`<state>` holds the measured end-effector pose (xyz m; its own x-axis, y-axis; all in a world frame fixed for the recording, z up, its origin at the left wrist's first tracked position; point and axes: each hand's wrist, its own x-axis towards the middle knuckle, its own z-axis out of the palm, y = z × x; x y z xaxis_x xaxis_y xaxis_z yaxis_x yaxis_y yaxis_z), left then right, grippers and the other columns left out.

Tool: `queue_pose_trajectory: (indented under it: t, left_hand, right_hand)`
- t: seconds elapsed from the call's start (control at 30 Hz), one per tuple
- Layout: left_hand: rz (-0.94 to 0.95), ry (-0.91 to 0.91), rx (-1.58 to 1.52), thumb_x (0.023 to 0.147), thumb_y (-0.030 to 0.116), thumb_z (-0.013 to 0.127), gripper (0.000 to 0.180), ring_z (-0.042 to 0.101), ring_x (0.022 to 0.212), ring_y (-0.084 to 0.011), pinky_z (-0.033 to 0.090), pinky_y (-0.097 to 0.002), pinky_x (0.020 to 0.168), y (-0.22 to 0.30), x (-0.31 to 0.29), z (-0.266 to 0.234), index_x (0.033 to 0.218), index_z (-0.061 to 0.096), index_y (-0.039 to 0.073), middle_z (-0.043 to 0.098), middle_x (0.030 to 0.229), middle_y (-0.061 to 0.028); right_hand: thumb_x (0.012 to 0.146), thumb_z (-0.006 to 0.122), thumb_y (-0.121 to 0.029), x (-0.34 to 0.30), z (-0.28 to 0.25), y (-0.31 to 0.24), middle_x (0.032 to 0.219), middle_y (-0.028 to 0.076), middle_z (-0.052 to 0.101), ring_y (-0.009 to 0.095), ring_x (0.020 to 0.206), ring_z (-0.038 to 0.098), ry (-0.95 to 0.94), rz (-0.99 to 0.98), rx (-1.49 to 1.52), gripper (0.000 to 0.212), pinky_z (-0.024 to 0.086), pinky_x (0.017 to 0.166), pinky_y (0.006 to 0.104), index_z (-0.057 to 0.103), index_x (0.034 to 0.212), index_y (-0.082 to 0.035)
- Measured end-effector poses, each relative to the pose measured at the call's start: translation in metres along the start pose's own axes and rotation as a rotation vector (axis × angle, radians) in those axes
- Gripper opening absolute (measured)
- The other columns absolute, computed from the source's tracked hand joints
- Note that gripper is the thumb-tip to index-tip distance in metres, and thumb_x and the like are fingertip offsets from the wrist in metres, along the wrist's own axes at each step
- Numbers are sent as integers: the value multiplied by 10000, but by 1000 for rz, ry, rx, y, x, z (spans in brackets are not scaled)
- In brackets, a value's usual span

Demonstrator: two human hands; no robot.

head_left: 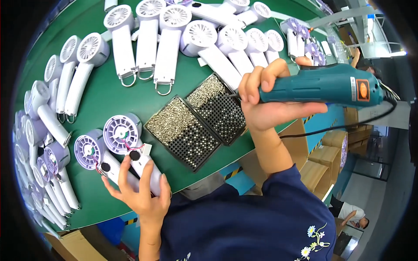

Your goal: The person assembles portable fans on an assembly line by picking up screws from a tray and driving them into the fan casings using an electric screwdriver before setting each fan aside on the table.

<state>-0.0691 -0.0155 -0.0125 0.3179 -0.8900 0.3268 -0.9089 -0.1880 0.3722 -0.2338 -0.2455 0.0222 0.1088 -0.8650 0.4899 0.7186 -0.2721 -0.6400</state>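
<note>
Green tabletop (98, 108) is stretching across this workshop, with brown cardboard boxes (320, 174) sitting beyond its right edge. On the right side, the person's right hand (265, 115) is clamping around a teal electric screwdriver (313, 85), fingers curling over its front end. I am seeing its thin bit (231, 96) pointing left above the right tray (217, 111); I cannot tell whether the two are touching. Black cable (339, 126) is trailing from the driver's rear and curving back beneath it. On the near left, the left hand (148, 202) is spreading its fingers over the handles of two opened fans, and I cannot tell whether it is pinching either one. The right opened fan (134, 155) is lying just beside the left opened fan (106, 166), both heads pointing far, both showing red wires near the neck.

Between the hands, the left tray (183, 152) is sitting against the right one, both black and pitted with small holes. Silver screws (172, 119) are heaping up in the far part of each, while others are standing scattered among the nearer holes. Farther out, white-and-lilac fans (176, 19) are lining the far side, some with wire loops at their handle ends, and more fans (63, 172) are crowding the left edge. Well off to the right, another person (355, 213) is appearing beyond the boxes.
</note>
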Motion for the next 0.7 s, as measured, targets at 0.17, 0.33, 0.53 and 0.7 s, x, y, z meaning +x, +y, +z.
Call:
queue_pose_trajectory:
  t: [0.17,0.33,0.53,0.7]
  left_hand:
    - [5,-17,22,716,228,706,375,477,1260,-352,91,-600,1146,2,-1,4,1065,695,92,539,1317,-233]
    - [20,-53,33,782,208,669,400,442,1308,-355,75,-553,1166,3,-1,1,1155,666,65,492,1392,-217]
    - [29,-30,19,794,215,671,380,446,1307,-353,82,-553,1167,-1,-2,3,1140,671,59,500,1384,-218]
    - [34,-35,19,798,220,671,359,451,1301,-351,89,-557,1168,-2,-2,1,1116,680,53,508,1373,-215]
  right_hand:
    - [656,196,-979,-3,-18,6,668,-1,431,123,414,377,-126,18,-171,970,337,372,268,348,1304,-272]
    - [658,202,-978,-2,-19,13,655,4,435,123,412,373,-67,67,-210,999,336,376,268,356,1297,-225]
    - [664,205,-973,-3,-15,17,648,14,432,123,409,373,-48,118,-301,1005,330,376,274,369,1287,-202]
    - [693,210,-956,-5,-14,17,645,14,420,117,408,369,-40,93,-329,974,326,376,264,368,1286,-200]
